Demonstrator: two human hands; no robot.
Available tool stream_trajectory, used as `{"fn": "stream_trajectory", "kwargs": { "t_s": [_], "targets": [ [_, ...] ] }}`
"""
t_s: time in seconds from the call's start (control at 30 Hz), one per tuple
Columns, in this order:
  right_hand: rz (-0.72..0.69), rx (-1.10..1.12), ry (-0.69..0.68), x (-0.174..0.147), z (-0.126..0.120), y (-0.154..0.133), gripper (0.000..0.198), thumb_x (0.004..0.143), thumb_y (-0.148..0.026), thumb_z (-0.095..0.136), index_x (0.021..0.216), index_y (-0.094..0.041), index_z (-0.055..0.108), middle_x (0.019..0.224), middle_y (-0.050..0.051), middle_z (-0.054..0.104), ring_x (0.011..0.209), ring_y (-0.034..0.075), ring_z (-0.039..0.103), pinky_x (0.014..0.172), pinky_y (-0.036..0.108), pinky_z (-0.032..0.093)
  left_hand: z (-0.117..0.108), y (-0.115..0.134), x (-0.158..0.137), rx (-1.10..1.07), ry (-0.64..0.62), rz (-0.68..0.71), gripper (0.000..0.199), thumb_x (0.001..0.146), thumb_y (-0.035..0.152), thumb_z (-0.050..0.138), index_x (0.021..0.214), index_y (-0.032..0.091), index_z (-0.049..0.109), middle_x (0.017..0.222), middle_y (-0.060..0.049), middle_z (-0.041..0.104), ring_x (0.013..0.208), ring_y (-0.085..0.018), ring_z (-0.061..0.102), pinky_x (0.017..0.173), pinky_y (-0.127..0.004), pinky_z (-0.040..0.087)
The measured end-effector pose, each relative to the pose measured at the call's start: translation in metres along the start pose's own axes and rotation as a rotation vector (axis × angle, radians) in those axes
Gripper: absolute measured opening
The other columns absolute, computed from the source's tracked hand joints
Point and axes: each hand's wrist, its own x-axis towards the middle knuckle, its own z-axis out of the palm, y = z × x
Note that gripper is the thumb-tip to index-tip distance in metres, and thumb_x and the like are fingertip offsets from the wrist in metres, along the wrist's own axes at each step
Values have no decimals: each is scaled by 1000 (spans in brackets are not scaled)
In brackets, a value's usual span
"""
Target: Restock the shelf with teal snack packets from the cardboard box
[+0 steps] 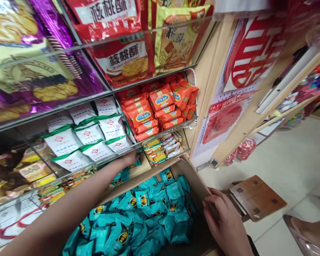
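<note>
Plainly, right fingers [215, 201] grip one box [195, 180] of many packets [149, 209].

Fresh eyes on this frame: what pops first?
Teal packets heaped in the open cardboard box at bottom centre, its rim held by the right hand. Next, bright orange packets stacked near the picture's centre, then the big red-and-white decoration at upper right.

The single head-worn camera looks forward and down, tilted sideways, from close above an open carton [194, 179], facing near shelves [144, 161], with floor [309, 149] farther off at right.
</note>
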Motion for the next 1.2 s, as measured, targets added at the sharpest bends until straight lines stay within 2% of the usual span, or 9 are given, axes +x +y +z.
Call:
{"fn": "stream_trajectory", "kwargs": {
  "t_s": [0.13, 0.2, 0.27, 0.33, 0.43, 0.6, 0.8, 1.03, 1.2],
  "targets": [
    [0, -18, 15, -1, 1, 2, 12, 82, -31, 47, 89, -22, 51, 109, 8, 52, 100, 23, 51, 79, 40, 45, -41, 14, -75, 14, -176, 147, 20, 76, 28, 56, 93, 22, 63, 96, -5, 64, 87, -22, 58, 79, -33, 44],
    [-8, -16, 25, -1, 1, 0, 12, 82, -31, 46, 88, -22, 50, 108, 8, 52, 101, 23, 51, 80, 40, 44, -51, 24, -125, 0, -1, 369, 24, 82, 28, 47, 101, 22, 59, 103, -6, 61, 96, -21, 55, 86, -32, 42],
    [-20, -4, 31, -1, 1, -1, 11, 83, -29, 45, 89, -21, 49, 106, 8, 52, 101, 23, 50, 80, 39, 45, -43, 27, -169, -4, 80, 591, 22, 83, 22, 44, 99, 22, 59, 90, -6, 63, 89, -19, 56, 82, -32, 43],
    [-31, 20, 37, -1, 1, -2, 10, 83, -27, 45, 90, -21, 48, 104, 9, 51, 100, 22, 50, 81, 39, 45, -17, 21, -196, 45, -52, 731, 27, 83, 18, 42, 104, 23, 57, 90, -7, 63, 88, -19, 56, 82, -33, 43],
    [-36, 60, 44, -2, 1, -2, 11, 83, -26, 43, 92, -20, 47, 103, 9, 50, 99, 21, 50, 82, 38, 44, 37, -4, -199, 200, -94, 477, 44, 82, 17, 42, 126, 19, 42, 126, -13, 48, 118, -26, 41, 97, -42, 34],
    [-44, 100, 53, -5, 1, -1, 10, 83, -26, 43, 90, -20, 47, 99, 8, 51, 97, 21, 51, 81, 38, 44, 80, -33, -178, 192, -68, 78, 45, 74, 21, 58, 117, 15, 47, 131, -14, 42, 126, -30, 29, 103, -46, 23],
    [-70, 148, 79, -7, 2, 5, 10, 82, -26, 44, 88, -19, 47, 94, 7, 53, 98, 22, 50, 84, 41, 43, 65, -32, -196, -11, 7, 11, 28, 71, 28, 62, 95, 20, 49, 98, -5, 58, 99, -22, 53, 89, -35, 38],
    [-205, 15, 141, -7, -11, -33, 17, 79, -30, 50, 88, -17, 56, 113, 13, 50, 111, 30, 41, 91, 53, 34, 34, 10, -250, -1092, -5, -158, 42, 67, 48, 64, 92, 17, 49, 86, -2, 59, 80, -17, 56, 66, -27, 48],
    [-12, 728, -360, -23, -8, -105, 45, 83, -42, 46, 121, -18, 44, 89, 6, 61, 69, 16, 57, 61, 29, 49, 18, 40, -281, -1284, -82, -84, 43, 62, 44, 70, 92, 17, 57, 89, -3, 61, 82, -15, 56, 74, -26, 46]
  ]
}}
